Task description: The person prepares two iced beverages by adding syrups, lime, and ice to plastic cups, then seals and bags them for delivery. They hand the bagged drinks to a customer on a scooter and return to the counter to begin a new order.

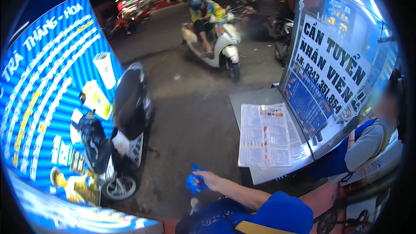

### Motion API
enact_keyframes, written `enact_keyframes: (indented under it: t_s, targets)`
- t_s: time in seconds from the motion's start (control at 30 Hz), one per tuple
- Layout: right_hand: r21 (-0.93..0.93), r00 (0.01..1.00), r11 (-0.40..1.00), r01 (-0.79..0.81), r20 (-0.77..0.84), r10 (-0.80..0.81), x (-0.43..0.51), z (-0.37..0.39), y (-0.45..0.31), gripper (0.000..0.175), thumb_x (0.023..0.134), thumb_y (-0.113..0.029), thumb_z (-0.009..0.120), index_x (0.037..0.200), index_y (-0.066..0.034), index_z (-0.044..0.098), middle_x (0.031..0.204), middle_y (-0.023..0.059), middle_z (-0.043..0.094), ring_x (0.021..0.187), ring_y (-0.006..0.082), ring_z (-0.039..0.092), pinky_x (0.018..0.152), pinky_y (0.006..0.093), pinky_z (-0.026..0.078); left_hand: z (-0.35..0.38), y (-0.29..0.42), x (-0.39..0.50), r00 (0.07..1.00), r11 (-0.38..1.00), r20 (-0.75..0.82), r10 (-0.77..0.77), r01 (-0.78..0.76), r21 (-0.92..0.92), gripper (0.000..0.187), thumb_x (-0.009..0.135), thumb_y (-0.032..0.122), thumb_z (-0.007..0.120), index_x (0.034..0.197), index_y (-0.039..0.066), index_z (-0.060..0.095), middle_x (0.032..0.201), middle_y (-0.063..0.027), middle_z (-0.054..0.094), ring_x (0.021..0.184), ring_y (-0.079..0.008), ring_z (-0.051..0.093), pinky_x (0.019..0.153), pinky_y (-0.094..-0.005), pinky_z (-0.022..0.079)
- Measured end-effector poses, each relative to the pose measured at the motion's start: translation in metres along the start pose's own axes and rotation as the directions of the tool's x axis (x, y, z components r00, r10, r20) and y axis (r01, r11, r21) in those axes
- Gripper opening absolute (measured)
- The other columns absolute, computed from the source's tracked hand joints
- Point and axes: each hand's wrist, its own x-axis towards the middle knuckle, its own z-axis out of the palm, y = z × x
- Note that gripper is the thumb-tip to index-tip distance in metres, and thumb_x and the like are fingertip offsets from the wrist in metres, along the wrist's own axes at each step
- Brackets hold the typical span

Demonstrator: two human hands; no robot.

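My right hand is stretched out over the pavement, its fingers closed around a small crumpled blue plastic bag. Something pale and reddish shows beside the fingers; I cannot tell what. The forearm comes out of a blue sleeve, and a blue apron covers my front. My left hand is out of view. To the right of the hand, apart from it, printed menu sheets lie on a metal counter.
A parked dark scooter stands before a lit blue menu board. A helmeted rider sits on a white scooter ahead. A glass stall front with a paper sign rises at right; a person in grey is beside it.
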Motion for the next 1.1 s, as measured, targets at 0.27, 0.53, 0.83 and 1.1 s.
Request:
enact_keyframes:
  t_s: [0.27,0.53,0.83,1.1]
  targets:
    - [0.281,0.930,0.924,0.258,-0.331,-0.159,0.107,-0.042,-0.153,0.034,0.097,-0.035,0.066,0.093,-0.0013,0.065,0.086,0.0124,0.068,0.085,0.0268,0.068,0.082,0.0444,0.055,-0.225,0.339,0.301,0.642,0.648,-0.145,0.753,-0.762,-0.006,0.051,0.092,0.017,0.065,0.137,0.001,0.047,0.095,-0.0220,0.071,0.086,-0.0398,0.070,0.078,-0.0453,0.054]
    - [0.022,0.797,0.939,0.344,-0.536,-0.279,0.238,-0.137,-0.302,0.024,0.096,-0.028,0.069,0.092,-0.0048,0.063,0.081,0.0083,0.064,0.080,0.0203,0.064,0.078,0.0350,0.052,-0.184,0.482,0.513,0.895,0.918,-0.215,0.391,-0.397,0.017,0.059,0.094,0.033,0.071,0.138,-0.001,0.051,0.125,-0.0286,0.062,0.115,-0.0393,0.062,0.100,-0.0450,0.048]
    - [0.077,0.485,0.682,0.727,-0.761,-0.431,0.242,-0.227,-0.490,0.018,0.101,-0.020,0.060,0.102,-0.0024,0.063,0.086,0.0057,0.062,0.082,0.0167,0.061,0.078,0.0310,0.049,-0.058,0.759,0.509,0.821,0.867,0.516,0.245,-0.423,0.262,0.043,0.098,0.037,0.062,0.120,0.001,0.062,0.108,-0.0214,0.068,0.099,-0.0341,0.067,0.088,-0.0437,0.052]
    - [-0.162,-0.016,0.499,0.852,-0.959,-0.283,0.209,-0.344,-0.627,0.021,0.099,-0.024,0.063,0.105,-0.0036,0.060,0.084,0.0067,0.063,0.068,0.0179,0.059,0.068,0.0345,0.054,0.002,1.088,0.677,0.623,0.457,0.635,0.457,-0.777,0.433,0.043,0.101,0.041,0.055,0.104,0.002,0.073,0.092,-0.0150,0.074,0.085,-0.0295,0.070,0.078,-0.0425,0.055]
